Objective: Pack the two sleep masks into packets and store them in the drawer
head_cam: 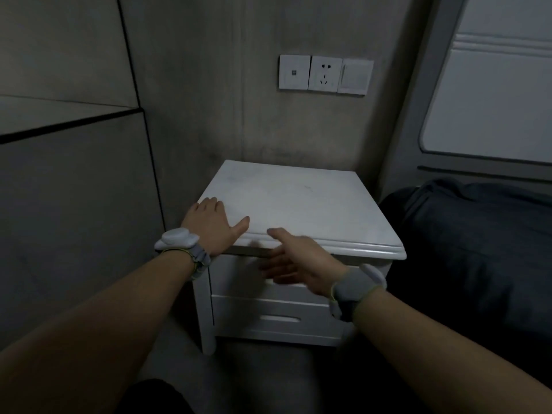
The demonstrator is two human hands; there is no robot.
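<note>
A white nightstand (pixel 298 201) with two drawers stands against the wall. My left hand (pixel 212 225) lies flat on the front left corner of its top, fingers spread, holding nothing. My right hand (pixel 295 258) is blurred in front of the upper drawer (pixel 239 273), fingers apart and empty, thumb near the top's front edge. The upper drawer looks closed or nearly so. The lower drawer (pixel 277 318) is closed, with a slot handle. No sleep masks or packets are in sight.
A dark blue bed (pixel 478 249) sits right of the nightstand. A grey padded panel (pixel 74 204) stands to the left. A switch and socket plate (pixel 325 74) is on the wall above. Grey floor lies below.
</note>
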